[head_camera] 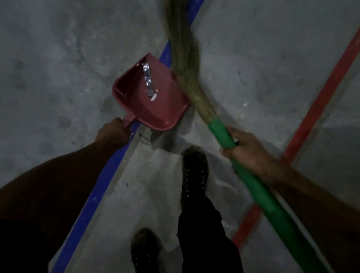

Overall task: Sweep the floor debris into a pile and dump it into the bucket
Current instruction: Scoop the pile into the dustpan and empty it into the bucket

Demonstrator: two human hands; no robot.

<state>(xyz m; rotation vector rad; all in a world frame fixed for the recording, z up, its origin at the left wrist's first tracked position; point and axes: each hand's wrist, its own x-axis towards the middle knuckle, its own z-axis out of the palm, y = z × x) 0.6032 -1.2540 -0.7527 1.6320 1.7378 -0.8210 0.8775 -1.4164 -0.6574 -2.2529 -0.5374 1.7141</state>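
A: Your left hand [112, 131] is stretched forward, fingers wrapped round the handle of the red dustpan [150, 95].

B: And your right hand [243, 150] grips the green broom [222, 133], bristles blurred beyond it. Between your hands, the pan carries a silver wrapper [148, 78] and a white scrap [153, 98].

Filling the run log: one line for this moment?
left hand grips dustpan | right hand grips broom | foil strip in pan | bucket unseen
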